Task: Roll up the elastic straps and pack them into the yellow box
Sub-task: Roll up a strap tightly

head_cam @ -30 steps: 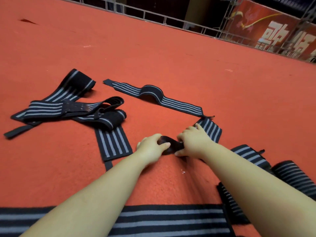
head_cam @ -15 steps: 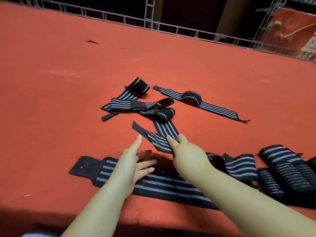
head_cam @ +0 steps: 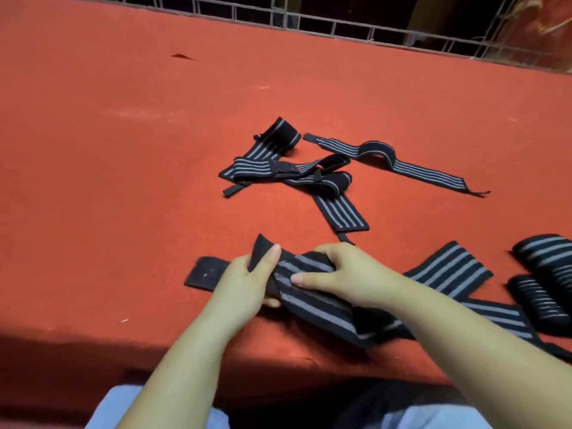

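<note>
I see bare red carpet [head_cam: 130, 187] wide open to the left; ahead, a tangle of straps [head_cam: 288, 171] blocks the way, and rolled straps [head_cam: 541, 274] crowd the right.

Red carpet [head_cam: 123, 181], metal railing [head_cam: 309, 23] behind.

A red carpeted surface [head_cam: 123, 181] carried everything. A tangle of black grey-striped straps [head_cam: 288, 168] lay near its middle, with a single strap [head_cam: 399, 162] stretched out just to the right. Along the near edge lay a long flat strap [head_cam: 448, 270], and at the far right sat rolled-up straps [head_cam: 541, 274] side by side.
</note>
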Tool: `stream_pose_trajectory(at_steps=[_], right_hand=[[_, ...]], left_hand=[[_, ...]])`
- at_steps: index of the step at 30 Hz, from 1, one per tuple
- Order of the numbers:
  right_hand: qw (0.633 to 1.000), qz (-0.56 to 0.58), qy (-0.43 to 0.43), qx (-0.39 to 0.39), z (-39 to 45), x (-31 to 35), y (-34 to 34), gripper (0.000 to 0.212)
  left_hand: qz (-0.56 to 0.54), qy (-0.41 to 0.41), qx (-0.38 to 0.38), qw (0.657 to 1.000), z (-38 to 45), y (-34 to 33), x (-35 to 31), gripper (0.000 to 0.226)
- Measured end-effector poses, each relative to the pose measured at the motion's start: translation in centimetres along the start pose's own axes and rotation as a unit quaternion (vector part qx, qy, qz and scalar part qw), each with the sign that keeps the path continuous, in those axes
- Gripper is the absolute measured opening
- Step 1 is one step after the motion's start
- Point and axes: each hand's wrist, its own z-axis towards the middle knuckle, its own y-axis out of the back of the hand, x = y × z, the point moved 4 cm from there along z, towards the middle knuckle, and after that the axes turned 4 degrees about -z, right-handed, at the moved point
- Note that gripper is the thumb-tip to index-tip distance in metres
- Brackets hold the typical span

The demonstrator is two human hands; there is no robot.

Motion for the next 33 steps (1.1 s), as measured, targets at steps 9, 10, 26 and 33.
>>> stream_pose_trajectory(at_steps=[9, 10, 26, 33], right_hand=[[0.996, 0.056, -0.065, 0.003, 5.5, 1.8, -3.8, 0.019], [0.996, 0.055, -0.071, 0.007, 6.0, 2.0, -4.0, 0.025], [0.978, 0.149, -0.145, 0.031, 8.2, 2.3, -6.1, 0.022], [0.978, 0.117, -0.168, 0.037, 8.7, 2.3, -6.4, 0.03]], left_hand=[[0.347, -0.039, -0.106, 0.931, 1.3, 9.0, 0.7, 0.047], [0.337, -0.035, -0.107, 0.935, 1.3, 9.8, 0.9, 0.042], [0.156, 0.114, -0.144, 0.971, 2.4, 12.7, 2.6, 0.028], [0.176, 0.129, -0.148, 0.965, 2.8, 12.9, 2.7, 0.031]])
